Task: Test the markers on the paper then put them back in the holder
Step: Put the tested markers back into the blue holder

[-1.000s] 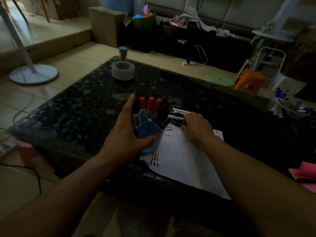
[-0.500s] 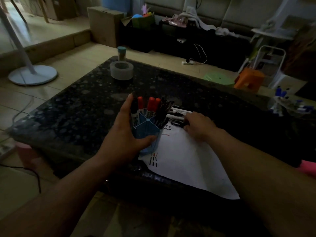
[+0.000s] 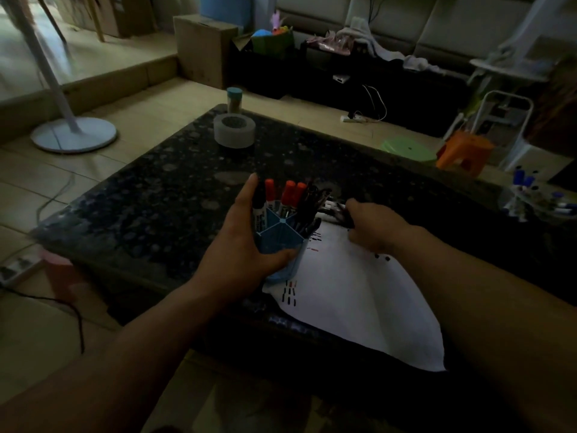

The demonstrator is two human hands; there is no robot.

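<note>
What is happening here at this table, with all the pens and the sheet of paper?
A person is testing markers at a dark table. The left hand grips the blue holder, which stands upright at the left edge of the paper and holds red-capped markers and some dark ones. The right hand has its fingers curled round the black markers lying just beyond the holder. The paper carries short black and red test strokes.
</note>
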